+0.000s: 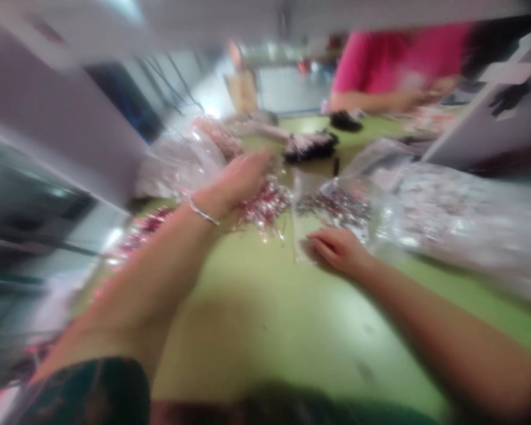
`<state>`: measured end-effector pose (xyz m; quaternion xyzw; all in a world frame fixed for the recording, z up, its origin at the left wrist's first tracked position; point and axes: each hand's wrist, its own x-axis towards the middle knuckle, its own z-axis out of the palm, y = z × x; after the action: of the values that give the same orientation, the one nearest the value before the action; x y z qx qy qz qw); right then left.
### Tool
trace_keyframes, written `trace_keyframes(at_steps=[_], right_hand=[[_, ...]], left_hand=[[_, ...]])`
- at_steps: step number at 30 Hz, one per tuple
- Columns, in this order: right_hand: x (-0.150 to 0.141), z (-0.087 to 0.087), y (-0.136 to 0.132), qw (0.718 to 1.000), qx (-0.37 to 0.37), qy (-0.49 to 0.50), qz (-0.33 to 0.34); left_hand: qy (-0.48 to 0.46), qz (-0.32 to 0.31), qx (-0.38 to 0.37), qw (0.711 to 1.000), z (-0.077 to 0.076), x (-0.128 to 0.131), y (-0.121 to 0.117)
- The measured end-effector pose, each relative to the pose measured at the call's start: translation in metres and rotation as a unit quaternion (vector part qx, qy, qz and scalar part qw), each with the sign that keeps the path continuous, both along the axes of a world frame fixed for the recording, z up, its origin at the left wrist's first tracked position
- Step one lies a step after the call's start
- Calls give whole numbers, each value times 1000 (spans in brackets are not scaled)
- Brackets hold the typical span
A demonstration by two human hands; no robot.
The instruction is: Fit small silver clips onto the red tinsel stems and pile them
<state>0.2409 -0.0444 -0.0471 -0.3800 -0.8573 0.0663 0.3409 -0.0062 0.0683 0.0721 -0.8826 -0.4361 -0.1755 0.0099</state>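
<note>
Green sleeve [86,392] seen nearest, toward desk's [256,319] near-left corner | large filled bag [460,212] laid toward right edge | small clear bag [336,206] placed mid-desk, its near edge overlapped by right hand [341,248], fingers curled, grasp not discernible, long axis unclear | red shiny strands [268,206] heaped left of it, partly covered by left hand [250,171], grip blurred, not discernible

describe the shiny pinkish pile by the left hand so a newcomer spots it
On the green table, find the left hand, with a bracelet at its wrist. The shiny pinkish pile lies right by that hand. Unlike the similar pile at the table's left edge, it sits towards the right hand.
</note>
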Motion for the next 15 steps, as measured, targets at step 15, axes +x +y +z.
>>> trace_keyframes(at_steps=[15], right_hand=[[6,1,4,999,-44,-12,-15]], left_hand=[[35,10,-6,999,-113,29,-94]])
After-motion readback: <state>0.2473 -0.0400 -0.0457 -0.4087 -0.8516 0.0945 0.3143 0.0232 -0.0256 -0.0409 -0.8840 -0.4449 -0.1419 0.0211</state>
